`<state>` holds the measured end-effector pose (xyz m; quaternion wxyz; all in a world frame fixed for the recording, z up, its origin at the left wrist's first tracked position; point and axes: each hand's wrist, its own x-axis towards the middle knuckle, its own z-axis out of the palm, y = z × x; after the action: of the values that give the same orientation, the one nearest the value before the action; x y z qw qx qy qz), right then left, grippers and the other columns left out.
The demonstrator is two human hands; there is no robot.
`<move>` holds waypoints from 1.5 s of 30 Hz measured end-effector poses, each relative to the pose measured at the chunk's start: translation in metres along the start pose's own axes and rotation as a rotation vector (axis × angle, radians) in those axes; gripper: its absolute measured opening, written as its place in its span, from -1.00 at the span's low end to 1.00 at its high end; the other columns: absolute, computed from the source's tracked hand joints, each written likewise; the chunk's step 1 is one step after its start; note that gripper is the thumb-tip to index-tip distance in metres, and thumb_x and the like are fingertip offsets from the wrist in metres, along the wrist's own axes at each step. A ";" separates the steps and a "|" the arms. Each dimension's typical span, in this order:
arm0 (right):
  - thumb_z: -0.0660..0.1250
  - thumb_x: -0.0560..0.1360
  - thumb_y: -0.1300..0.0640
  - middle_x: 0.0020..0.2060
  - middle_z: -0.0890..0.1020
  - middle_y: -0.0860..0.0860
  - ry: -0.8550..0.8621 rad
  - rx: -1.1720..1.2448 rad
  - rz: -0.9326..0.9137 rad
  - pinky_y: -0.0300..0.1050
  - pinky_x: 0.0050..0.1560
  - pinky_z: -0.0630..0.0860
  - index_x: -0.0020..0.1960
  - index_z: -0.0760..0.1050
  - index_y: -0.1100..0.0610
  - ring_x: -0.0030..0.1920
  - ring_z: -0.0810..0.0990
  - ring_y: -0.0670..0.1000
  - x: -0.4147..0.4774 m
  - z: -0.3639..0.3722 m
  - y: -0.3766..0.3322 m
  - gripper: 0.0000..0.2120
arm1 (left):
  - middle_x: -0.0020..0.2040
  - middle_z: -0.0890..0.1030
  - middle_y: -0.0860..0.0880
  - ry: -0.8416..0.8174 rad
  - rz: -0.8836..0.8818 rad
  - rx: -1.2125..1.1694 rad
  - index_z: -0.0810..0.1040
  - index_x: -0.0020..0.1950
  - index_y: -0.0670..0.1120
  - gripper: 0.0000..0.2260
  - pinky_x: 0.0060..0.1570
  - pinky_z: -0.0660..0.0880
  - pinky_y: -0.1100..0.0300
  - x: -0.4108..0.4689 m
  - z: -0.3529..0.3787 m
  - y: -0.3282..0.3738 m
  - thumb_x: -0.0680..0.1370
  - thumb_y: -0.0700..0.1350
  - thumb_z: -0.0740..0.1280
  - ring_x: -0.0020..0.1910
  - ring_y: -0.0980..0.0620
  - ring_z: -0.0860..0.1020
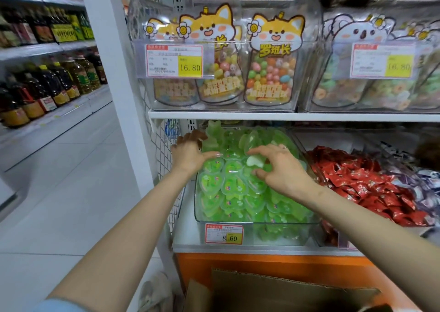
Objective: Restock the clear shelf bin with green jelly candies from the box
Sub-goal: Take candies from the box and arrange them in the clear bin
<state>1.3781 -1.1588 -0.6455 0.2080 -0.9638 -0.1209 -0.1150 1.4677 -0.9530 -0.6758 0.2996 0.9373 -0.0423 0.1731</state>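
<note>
Clear bin (238,221) sits on the lower shelf (238,246); all places given rel. to it. Cardboard box (273,290) is below and in front, flaps open, contents hidden. Green jelly candies (228,185) are heaped past the rim, highest at the back. Left hand (190,154) is at the bin's back-left, thumb straight across the candy tops, fingers bent, nothing seen held. Right hand (281,168) is over the bin's middle, clawed. A pale jelly cup (254,161) lies betw. its index and thumb, long axis approx. left-right. Can't tell if it's pinched. Right hand is nearer, so prob. it seats that cup.
</note>
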 end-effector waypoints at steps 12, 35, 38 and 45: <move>0.40 0.46 0.04 0.22 0.55 0.02 0.034 -0.024 -0.004 -0.11 0.30 0.27 0.29 0.46 0.03 0.14 0.48 0.08 0.001 0.000 -0.001 -0.59 | -0.01 0.53 -0.03 -0.084 0.101 -0.310 0.52 0.02 -0.13 -0.67 -0.23 0.29 0.31 0.006 0.002 0.005 0.34 -0.11 0.53 -0.17 0.06 0.42; 0.33 0.30 -0.36 0.26 0.52 -0.05 -0.045 -0.204 -0.023 -0.09 0.27 0.24 0.34 0.39 -0.14 0.30 0.38 0.10 0.009 -0.005 0.001 -0.33 | 0.22 0.39 -0.25 0.052 -0.002 -0.245 0.42 0.26 -0.25 -0.52 0.21 0.39 0.13 0.012 0.003 0.020 0.39 -0.19 0.48 0.21 -0.17 0.42; 0.35 0.34 -0.31 0.29 0.46 -0.04 -0.176 -0.249 -0.086 -0.03 0.32 0.22 0.39 0.28 -0.25 0.34 0.34 0.12 0.012 -0.010 0.000 -0.35 | 0.20 0.38 -0.21 0.023 0.003 -0.198 0.45 0.22 -0.20 -0.64 0.13 0.40 0.16 -0.007 -0.013 0.017 0.46 -0.16 0.41 0.12 -0.18 0.48; 0.35 0.34 -0.34 0.03 0.63 0.08 0.021 -0.185 0.064 -0.08 0.01 0.39 0.13 0.51 0.03 0.12 0.55 0.14 0.027 0.002 -0.026 -0.46 | 0.20 0.46 -0.12 -0.034 0.008 -0.183 0.46 0.21 -0.15 -0.73 0.21 0.38 0.11 -0.057 -0.024 0.010 0.52 -0.17 0.33 0.19 -0.08 0.45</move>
<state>1.3963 -1.1300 -0.6298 0.1230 -0.9810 -0.0769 -0.1291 1.4052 -0.9483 -0.6717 0.3827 0.9085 -0.0667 0.1539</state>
